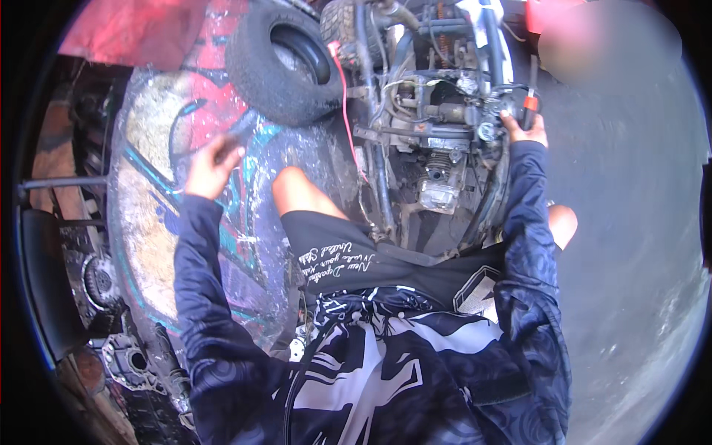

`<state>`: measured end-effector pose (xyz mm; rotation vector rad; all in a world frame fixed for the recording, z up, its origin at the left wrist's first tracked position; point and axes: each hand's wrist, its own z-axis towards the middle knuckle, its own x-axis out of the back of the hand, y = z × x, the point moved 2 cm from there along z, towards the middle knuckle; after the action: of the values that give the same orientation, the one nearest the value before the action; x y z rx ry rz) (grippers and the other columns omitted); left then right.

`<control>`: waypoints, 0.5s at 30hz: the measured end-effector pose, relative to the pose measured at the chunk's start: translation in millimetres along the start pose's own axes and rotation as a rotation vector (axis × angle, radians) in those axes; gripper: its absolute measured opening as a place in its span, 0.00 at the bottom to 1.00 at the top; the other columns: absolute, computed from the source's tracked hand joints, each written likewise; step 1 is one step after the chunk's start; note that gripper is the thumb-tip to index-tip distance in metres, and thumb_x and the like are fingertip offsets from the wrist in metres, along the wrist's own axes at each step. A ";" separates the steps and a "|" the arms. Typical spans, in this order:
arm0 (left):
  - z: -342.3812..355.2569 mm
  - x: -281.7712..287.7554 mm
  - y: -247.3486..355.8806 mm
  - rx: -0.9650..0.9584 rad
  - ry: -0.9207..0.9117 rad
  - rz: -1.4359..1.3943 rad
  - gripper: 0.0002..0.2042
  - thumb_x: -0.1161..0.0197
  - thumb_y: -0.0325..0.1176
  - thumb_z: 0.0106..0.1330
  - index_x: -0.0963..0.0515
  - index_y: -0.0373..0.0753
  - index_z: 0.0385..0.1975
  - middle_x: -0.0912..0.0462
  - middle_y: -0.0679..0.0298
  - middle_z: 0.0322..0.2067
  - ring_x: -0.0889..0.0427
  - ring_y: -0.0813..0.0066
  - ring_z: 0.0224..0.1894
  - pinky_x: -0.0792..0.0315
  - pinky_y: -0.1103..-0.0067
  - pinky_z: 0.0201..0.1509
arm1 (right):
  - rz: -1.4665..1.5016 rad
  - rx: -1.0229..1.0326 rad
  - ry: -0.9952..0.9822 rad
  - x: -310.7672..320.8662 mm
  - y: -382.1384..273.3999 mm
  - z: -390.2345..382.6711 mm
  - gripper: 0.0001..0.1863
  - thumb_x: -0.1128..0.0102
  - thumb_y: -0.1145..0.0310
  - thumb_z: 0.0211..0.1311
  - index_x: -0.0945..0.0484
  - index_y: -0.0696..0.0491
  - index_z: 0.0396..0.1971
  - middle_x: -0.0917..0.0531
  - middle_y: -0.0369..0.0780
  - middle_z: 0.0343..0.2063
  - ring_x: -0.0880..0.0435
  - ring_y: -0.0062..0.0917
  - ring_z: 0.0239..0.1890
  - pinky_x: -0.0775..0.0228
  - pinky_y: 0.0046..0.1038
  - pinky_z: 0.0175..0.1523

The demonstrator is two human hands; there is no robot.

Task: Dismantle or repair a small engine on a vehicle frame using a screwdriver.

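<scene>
My right hand (528,130) is closed round a screwdriver (531,104) with an orange and black handle, its shaft pointing away from me. That hand is beside the right frame tube of a stripped vehicle, close to the engine (440,182) and its cables. My left hand (212,167) hovers over a painted surface at the left, with thumb and fingers curled but apart; I see nothing held in it. The fingertips are slightly blurred. Between my knees runs the tubular frame (380,189), with the engine inside it.
Beyond my left hand a black tyre (285,70) lies by the frame. A red cable (346,111) hangs along the left frame tube. Metal engine parts (133,360) and a black padded piece (52,282) crowd the far left. Grey floor (623,245) stretches out at the right.
</scene>
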<state>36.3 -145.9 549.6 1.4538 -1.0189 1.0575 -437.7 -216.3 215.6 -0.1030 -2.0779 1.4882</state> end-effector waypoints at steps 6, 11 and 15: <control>110.4 -10.6 125.0 -0.425 0.081 0.279 0.12 0.43 0.36 0.60 0.24 0.36 0.39 0.19 0.52 0.33 0.19 0.58 0.39 0.27 0.71 0.43 | -0.064 -0.071 0.013 28.0 -11.7 -7.2 0.35 0.32 0.46 0.39 0.28 0.56 0.43 0.19 0.51 0.35 0.21 0.45 0.43 0.31 0.35 0.49; 150.7 -65.2 133.8 -0.286 0.044 0.430 0.11 0.43 0.39 0.59 0.24 0.47 0.41 0.19 0.52 0.35 0.21 0.53 0.42 0.29 0.64 0.46 | 0.368 -0.045 -0.028 50.9 81.5 13.5 0.25 0.32 0.49 0.46 0.29 0.54 0.30 0.26 0.39 0.17 0.28 0.25 0.14 0.35 0.29 0.20; 162.8 -124.0 120.8 -0.179 0.096 0.445 0.13 0.46 0.37 0.61 0.25 0.40 0.42 0.19 0.51 0.35 0.20 0.56 0.41 0.28 0.68 0.46 | 0.754 -0.323 -0.304 9.0 22.6 -26.2 0.20 0.35 0.51 0.52 0.30 0.50 0.32 0.33 0.32 0.11 0.36 0.16 0.10 0.44 0.22 0.14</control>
<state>-95.6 -313.8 445.2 1.0438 -1.3663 1.2979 -438.2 -182.3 204.7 -0.9241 -2.6858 1.6169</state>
